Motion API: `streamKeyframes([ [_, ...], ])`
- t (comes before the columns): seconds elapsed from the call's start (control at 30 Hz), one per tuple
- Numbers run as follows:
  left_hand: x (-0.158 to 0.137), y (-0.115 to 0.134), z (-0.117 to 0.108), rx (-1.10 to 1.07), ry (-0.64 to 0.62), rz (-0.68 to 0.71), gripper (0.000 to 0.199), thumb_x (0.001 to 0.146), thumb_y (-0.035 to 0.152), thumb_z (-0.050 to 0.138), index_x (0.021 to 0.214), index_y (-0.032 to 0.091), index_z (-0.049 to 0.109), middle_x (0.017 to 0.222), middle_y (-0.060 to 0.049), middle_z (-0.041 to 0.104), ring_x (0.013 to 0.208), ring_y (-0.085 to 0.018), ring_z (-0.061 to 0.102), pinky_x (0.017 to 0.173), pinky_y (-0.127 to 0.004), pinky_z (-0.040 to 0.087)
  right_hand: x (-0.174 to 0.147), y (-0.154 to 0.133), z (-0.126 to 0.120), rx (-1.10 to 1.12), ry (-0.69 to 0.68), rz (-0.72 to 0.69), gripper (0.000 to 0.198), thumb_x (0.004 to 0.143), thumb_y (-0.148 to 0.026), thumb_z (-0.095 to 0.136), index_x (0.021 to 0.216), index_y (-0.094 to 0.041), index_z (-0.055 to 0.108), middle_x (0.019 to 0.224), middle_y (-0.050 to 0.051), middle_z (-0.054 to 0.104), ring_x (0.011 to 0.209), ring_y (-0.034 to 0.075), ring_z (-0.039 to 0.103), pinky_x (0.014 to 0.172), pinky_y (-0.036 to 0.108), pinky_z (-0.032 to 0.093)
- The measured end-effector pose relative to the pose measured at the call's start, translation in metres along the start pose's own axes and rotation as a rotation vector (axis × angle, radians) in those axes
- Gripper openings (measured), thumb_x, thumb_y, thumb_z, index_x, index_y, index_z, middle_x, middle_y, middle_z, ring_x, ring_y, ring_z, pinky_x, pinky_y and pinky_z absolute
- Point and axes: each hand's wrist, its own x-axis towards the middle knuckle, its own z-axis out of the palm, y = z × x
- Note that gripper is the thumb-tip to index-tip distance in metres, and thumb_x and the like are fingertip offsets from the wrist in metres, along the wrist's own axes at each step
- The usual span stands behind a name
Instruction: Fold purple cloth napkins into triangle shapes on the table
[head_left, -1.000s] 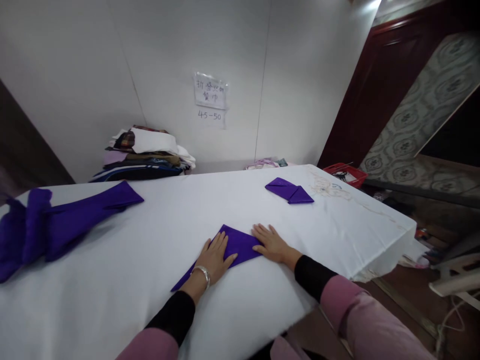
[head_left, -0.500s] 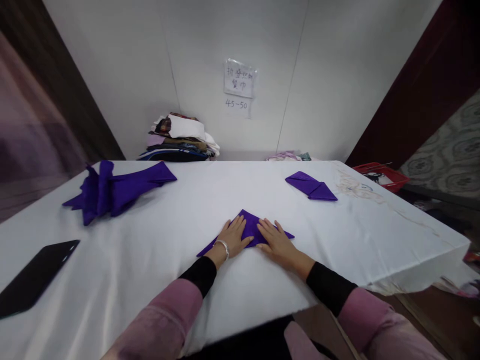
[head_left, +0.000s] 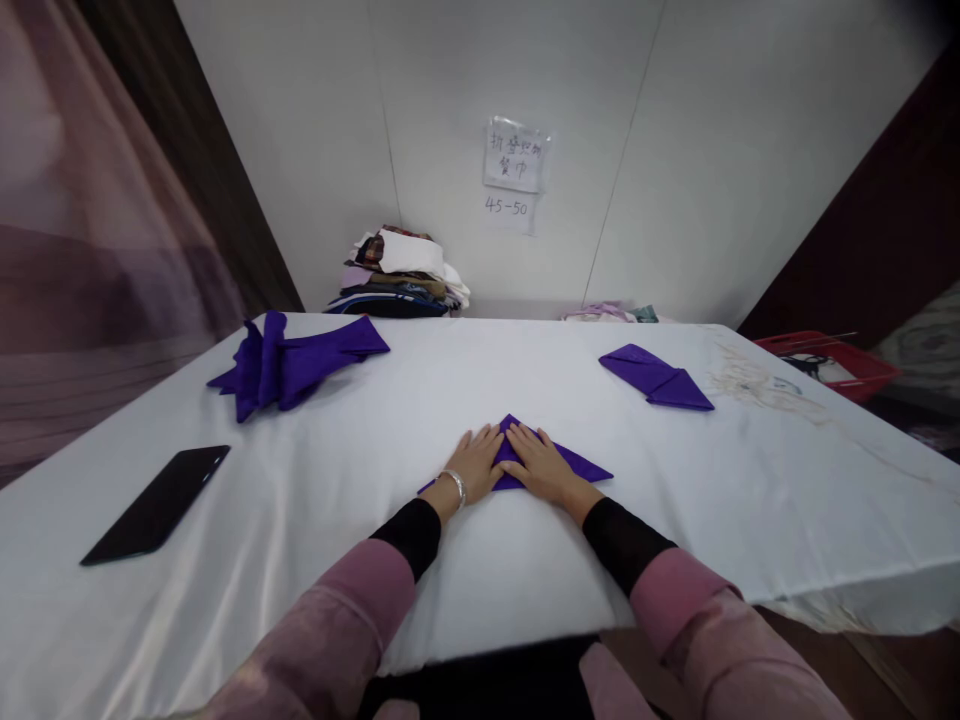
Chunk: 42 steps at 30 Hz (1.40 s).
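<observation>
Left of your hands lies a flat black slab [head_left: 157, 505], perhaps a tablet; beyond it is a bunched purple cloth [head_left: 307, 365]. Ahead to your right rests a folded purple cloth [head_left: 660, 380], with a red basket [head_left: 870, 380] farther out. Your left hand [head_left: 474, 465] and right hand [head_left: 540, 466] press flat, fingers extended, rather than gripping. The triangular purple cloth [head_left: 581, 463] lies directly beneath both, its tips showing past each hand.

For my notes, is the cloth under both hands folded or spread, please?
Folded: the purple cloth lies as a straight-edged triangle.
</observation>
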Motion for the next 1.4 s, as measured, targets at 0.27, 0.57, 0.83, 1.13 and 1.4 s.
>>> streamKeyframes([
  [0.27, -0.044, -0.061, -0.018, 0.06, 0.132, -0.33, 0.053, 0.089, 0.045, 0.03, 0.135, 0.018, 0.036, 0.144, -0.008, 0.033, 0.135, -0.025, 0.022, 0.109, -0.051, 0.013, 0.0, 0.0, 0.0, -0.061, -0.024, -0.01, 0.075, 0.087, -0.064, 0.015, 0.142, -0.014, 0.024, 0.149, 0.009, 0.018, 0.138, 0.02, 0.009, 0.11, 0.042, 0.003],
  [0.57, -0.104, -0.075, -0.032, -0.257, 0.446, -0.402, 0.041, 0.086, 0.048, 0.037, 0.097, 0.02, 0.065, 0.098, -0.005, 0.068, 0.095, -0.02, 0.059, 0.087, -0.034, 0.045, 0.0, 0.004, 0.004, -0.068, -0.018, -0.006, 0.075, 0.086, -0.065, 0.015, 0.142, -0.015, 0.023, 0.149, 0.009, 0.019, 0.138, 0.022, 0.01, 0.11, 0.043, 0.004],
  [0.83, -0.111, -0.048, -0.025, -0.252, 0.373, -0.176, 0.017, 0.076, 0.037, 0.057, 0.078, 0.022, 0.066, 0.098, -0.003, 0.065, 0.095, -0.019, 0.056, 0.089, -0.035, 0.042, 0.001, 0.005, 0.005, -0.089, -0.02, -0.007, 0.076, 0.086, -0.065, 0.015, 0.142, -0.014, 0.024, 0.149, 0.009, 0.02, 0.137, 0.023, 0.011, 0.11, 0.044, 0.005],
  [1.13, -0.12, -0.035, -0.024, -0.229, 0.25, 0.005, 0.022, 0.082, 0.034, 0.045, 0.074, 0.023, 0.061, 0.1, -0.003, 0.064, 0.098, -0.019, 0.056, 0.089, -0.038, 0.043, -0.003, 0.015, -0.016, -0.053, -0.103, -0.163, 0.078, 0.084, -0.068, 0.023, 0.143, -0.018, 0.021, 0.15, 0.007, 0.016, 0.138, 0.021, 0.01, 0.111, 0.039, 0.002],
  [1.4, -0.098, -0.016, -0.037, -0.246, 0.222, -0.026, 0.032, 0.085, 0.045, 0.041, 0.086, 0.024, 0.064, 0.114, -0.003, 0.061, 0.106, -0.02, 0.055, 0.094, -0.038, 0.043, -0.004, 0.015, -0.016, -0.042, -0.116, -0.185, 0.081, 0.082, -0.07, 0.027, 0.143, -0.017, 0.019, 0.15, 0.008, 0.012, 0.138, 0.021, 0.009, 0.111, 0.04, 0.0],
])
